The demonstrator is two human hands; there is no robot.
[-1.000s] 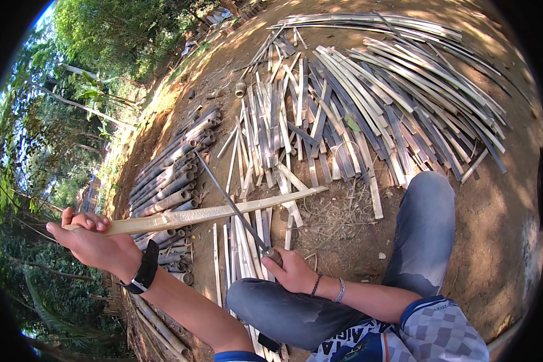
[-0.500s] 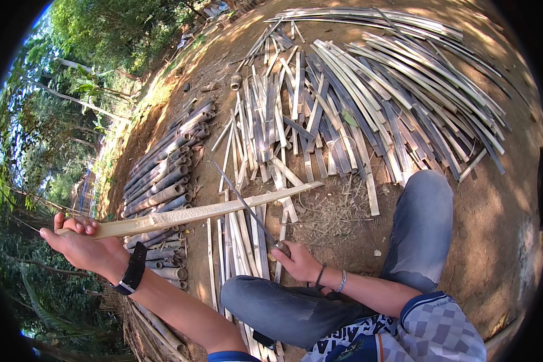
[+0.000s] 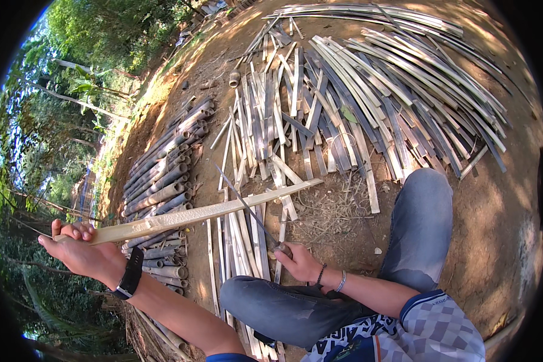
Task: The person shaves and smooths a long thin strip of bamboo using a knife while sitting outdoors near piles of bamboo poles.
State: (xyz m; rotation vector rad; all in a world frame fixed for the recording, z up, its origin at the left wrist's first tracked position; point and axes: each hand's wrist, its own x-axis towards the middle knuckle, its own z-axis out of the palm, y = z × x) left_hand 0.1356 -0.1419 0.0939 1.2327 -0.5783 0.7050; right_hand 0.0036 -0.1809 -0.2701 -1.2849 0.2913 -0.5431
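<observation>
My left hand (image 3: 81, 248) is closed around the near end of a long pale bamboo strip (image 3: 190, 216), which reaches across to the right and slants slightly upward. Its upper face looks rough and freshly scraped near the hand. In my right hand (image 3: 298, 260) is the handle of a long, narrow-bladed knife (image 3: 250, 215). The blade points up and to the left and crosses the bamboo strip about two thirds along it. Whether blade and strip touch I cannot tell. Below the strip is my bent left knee (image 3: 247, 295).
A large heap of split bamboo slats (image 3: 398, 102) spreads over the dirt ground ahead and to the right. Uncut bamboo poles (image 3: 166, 175) are stacked at the left. Fine shavings (image 3: 338, 205) litter the ground before my right knee (image 3: 425, 211). Green bushes (image 3: 102, 36) grow beyond.
My left hand has shifted very slightly left, and the bamboo strip with it. The knife in my right hand stays almost in place across the strip.
</observation>
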